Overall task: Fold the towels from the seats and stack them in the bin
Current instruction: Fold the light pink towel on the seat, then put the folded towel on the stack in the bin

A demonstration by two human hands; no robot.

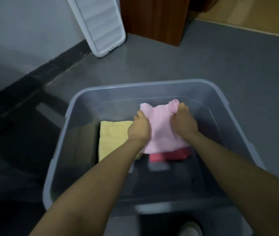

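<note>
A clear grey plastic bin [154, 86] stands on the floor below me. Both arms reach down into it. My left hand [139, 127] grips the left edge of a folded light pink towel [160, 128], and my right hand [183, 119] grips its right edge near a bunched corner. The pink towel is held over a folded red towel [171, 155], of which only the near edge shows. A folded yellow towel [114, 138] lies flat in the left part of the bin, partly behind my left forearm.
The bin's white lid [101, 26] leans against the wall at the back left. A brown wooden cabinet [154, 17] stands behind it on the grey floor. A dark baseboard runs along the left wall. A pale shoe [189, 229] shows at the bottom edge.
</note>
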